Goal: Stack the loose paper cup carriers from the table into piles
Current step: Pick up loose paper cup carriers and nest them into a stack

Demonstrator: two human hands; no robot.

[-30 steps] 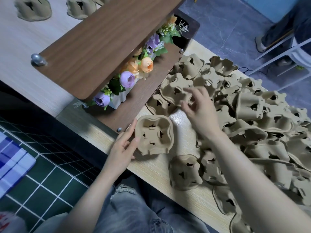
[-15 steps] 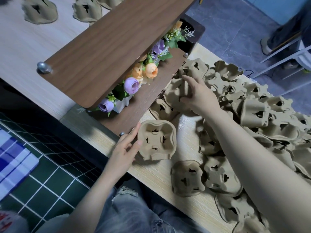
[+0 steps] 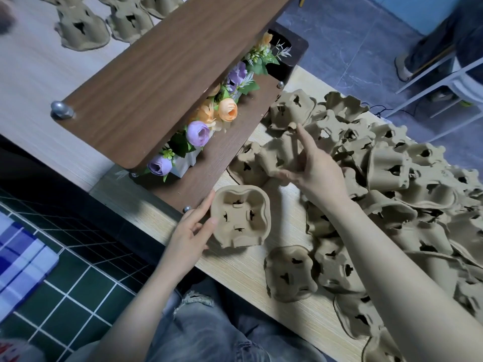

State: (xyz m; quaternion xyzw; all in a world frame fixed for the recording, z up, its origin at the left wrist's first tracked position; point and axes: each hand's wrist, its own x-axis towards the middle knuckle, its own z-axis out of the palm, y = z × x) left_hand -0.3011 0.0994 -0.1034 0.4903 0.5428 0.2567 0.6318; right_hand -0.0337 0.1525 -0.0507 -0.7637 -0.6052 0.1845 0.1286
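Dozens of loose carriers (image 3: 407, 205) cover the table (image 3: 287, 327) from 2 to 5 o'clock, overlapping in a heap, so by my judgement most of the work is left.

Nearest, at 6 o'clock, 1 carrier (image 3: 288, 273) lies alone, upside down, at the heap's edge. Just beyond, near centre, the pile (image 3: 241, 216) sits open side up beside the shelf (image 3: 167, 77) base. Its depth cannot be read from above, though it looks low. The left hand (image 3: 193, 228) steadies it at 9 o'clock: fingers straight and slightly apart along the near wall, thumb pressed to the rim.

Farther, at 1 o'clock, the right hand (image 3: 311, 165) grips a tilted carrier (image 3: 279, 155) lifted off the heap's edge, thumb under its lower rim, index finger stretched up over its top, the other fingers curled behind. It hangs above and beyond the pile, not yet over it; nesting it there looks like the step in hand.

Flowers (image 3: 201, 131) fill the shelf's lower board. Farthest, at 11 o'clock across the shelf, 3 finished stacks (image 3: 78, 27) stand upside down, the only completed part visible.
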